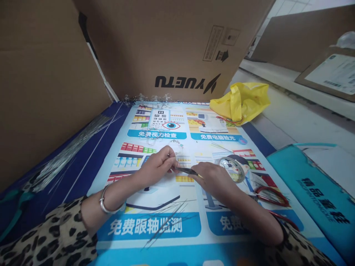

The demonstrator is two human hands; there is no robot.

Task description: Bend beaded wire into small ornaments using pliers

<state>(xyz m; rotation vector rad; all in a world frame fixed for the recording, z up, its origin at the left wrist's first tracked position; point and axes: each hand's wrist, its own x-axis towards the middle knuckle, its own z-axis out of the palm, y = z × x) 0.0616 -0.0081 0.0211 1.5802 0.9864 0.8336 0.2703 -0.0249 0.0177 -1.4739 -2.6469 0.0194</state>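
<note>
My left hand (pixel 163 162) is closed in a pinch, thumb against forefinger, over the printed sheet. A thin wire piece with small clear beads (pixel 177 144) rises from beside its fingertips; the gripped end is hidden. In my closed right hand (pixel 215 179) is a pair of slim pliers (pixel 188 170), dark at the jaws with a bit of yellow at the handle. The jaws point left and meet the left fingertips. Whether they clamp the wire cannot be made out.
Cut wires (pixel 166 223) lie in front, and a wire bundle (pixel 66 153) lies left near a teal-handled tool (pixel 18 207). A tape roll (pixel 243 173) and red-handled scissors (pixel 273 195) are right. Bent wire pieces (pixel 149 99), a yellow bag (pixel 244 101) and tall cardboard (pixel 166 44) stand behind.
</note>
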